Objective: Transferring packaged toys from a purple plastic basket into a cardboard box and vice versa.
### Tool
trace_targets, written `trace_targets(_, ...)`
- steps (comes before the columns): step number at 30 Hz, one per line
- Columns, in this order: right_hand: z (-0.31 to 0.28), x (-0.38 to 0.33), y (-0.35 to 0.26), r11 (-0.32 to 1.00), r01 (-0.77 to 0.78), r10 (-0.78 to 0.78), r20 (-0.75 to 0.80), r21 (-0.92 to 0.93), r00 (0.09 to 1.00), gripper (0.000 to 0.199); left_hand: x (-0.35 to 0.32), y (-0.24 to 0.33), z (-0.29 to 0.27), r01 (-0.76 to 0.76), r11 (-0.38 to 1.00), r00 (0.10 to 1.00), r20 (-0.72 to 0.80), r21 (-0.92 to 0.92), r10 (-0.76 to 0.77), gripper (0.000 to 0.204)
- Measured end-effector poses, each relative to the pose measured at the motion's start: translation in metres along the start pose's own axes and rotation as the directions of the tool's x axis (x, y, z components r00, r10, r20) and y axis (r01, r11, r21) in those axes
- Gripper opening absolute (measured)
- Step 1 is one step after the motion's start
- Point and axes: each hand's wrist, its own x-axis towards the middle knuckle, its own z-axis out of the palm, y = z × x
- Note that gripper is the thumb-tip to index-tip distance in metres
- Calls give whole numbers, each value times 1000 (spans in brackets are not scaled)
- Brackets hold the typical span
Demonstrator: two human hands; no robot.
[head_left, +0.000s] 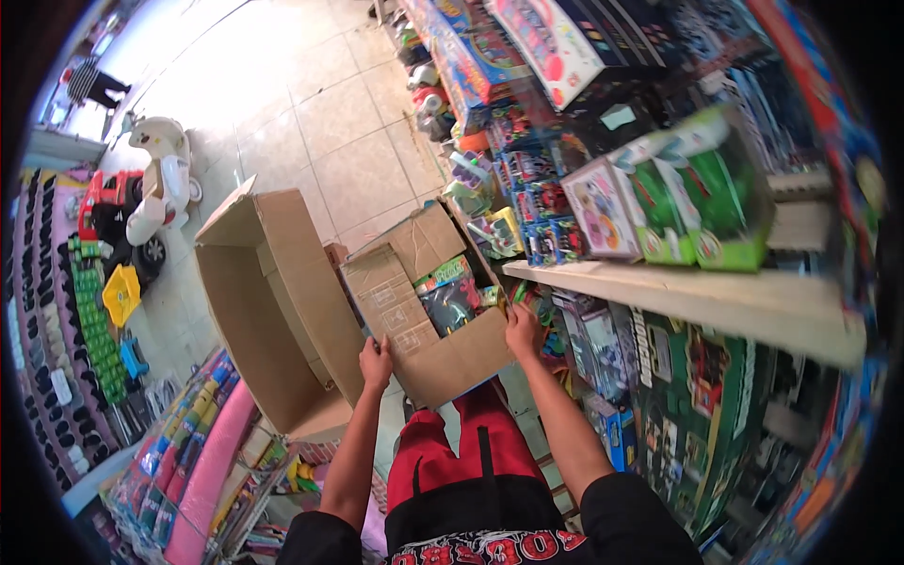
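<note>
An open cardboard box stands in front of my legs, its flaps partly folded over the top. Packaged toys in dark and green wrapping show through the gap between the flaps. My left hand grips the box's near left edge, fingers curled. At the right edge, my right hand is closed on the cardboard, thumb toward the opening. Just left of my left hand is a larger open cardboard box, tilted with its opening facing left.
A shelf stacked with boxed toys runs along the right, close to my right arm. At lower left lie rolled, wrapped goods. A white ride-on toy stands on the tiled floor. A person is far off at upper left.
</note>
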Motion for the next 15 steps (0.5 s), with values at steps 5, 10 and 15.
trace_targets(5,-67,-87,-13,996,-79,78,33,35,996,13,-56,21,-45,-224,962,974,73,155,215,34)
trace_targets(10,-124,-198,-37,989,-144,145,-83,24,986,10,-115,31,-92,-424,882,902,183,208,390,34)
trace_targets(15,-165,-335,-75,935,-321,350,-240,153,905,5,-169,0,-114,-672,719,739,239,178,631,30)
